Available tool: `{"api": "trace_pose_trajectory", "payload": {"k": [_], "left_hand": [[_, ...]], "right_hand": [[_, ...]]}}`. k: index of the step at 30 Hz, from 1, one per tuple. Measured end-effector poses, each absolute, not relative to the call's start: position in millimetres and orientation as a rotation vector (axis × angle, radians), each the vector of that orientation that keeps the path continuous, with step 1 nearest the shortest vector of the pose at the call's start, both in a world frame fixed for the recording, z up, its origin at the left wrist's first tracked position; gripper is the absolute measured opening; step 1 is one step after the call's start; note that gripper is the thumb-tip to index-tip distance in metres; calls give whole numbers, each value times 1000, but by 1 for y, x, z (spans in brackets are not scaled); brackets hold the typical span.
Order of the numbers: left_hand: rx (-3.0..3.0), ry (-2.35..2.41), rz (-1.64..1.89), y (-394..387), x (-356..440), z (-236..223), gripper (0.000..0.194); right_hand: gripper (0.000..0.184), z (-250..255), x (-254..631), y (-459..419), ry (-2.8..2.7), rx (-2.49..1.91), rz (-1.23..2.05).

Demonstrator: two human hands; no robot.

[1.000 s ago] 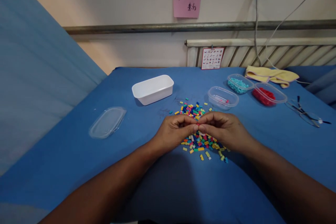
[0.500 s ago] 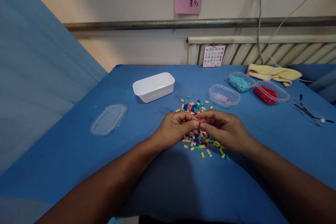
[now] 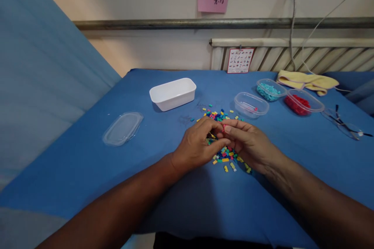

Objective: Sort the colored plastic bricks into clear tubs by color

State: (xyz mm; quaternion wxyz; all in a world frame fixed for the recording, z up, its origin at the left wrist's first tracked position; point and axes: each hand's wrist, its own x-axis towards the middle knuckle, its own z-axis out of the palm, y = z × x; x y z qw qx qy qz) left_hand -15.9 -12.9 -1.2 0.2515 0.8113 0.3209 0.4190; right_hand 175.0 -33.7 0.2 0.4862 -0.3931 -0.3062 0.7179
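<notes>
A heap of small coloured bricks [image 3: 223, 155] lies on the blue tablecloth [image 3: 87, 155] in the middle. Both hands hover over it, fingertips meeting. My right hand [image 3: 248, 142] pinches a small red brick [image 3: 223, 127] between thumb and forefinger. My left hand [image 3: 198, 144] has its fingers curled towards that same brick, thumb stretched under the right fingers; whether it grips anything I cannot make out. Just beyond the heap stands a clear tub [image 3: 251, 105] with one or two red bits inside.
A white rectangular tub [image 3: 173, 93] stands at the back left, a clear lid [image 3: 122, 128] lies further left. Clear tubs of turquoise bricks [image 3: 268, 89] and red bricks [image 3: 300, 103] sit back right, with a yellow cloth [image 3: 306, 81] and glasses [image 3: 344, 124].
Both hands have shifted slightly away from me over the heap. The left hand's fingers have curled further over, and its thumb now reaches under the right fingertips.
</notes>
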Motion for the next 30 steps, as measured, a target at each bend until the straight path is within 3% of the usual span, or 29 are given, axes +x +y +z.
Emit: {"api": "trace_pose_trajectory", "payload": {"k": [6, 13, 23, 30], "left_hand": [[2483, 867, 1192, -11, -20, -2, 12], [2475, 747, 1248, -11, -22, -3, 26], [1505, 756, 1027, -9, -16, -6, 25], [1386, 713, 955, -10, -14, -4, 25]], "right_hand": [[33, -2, 174, -38, -738, -989, 1749], [39, -6, 176, -35, -743, -1006, 1679], [37, -4, 180, -37, -914, -1002, 1552], [37, 6, 185, -35, -1052, -1009, 1526]]}}
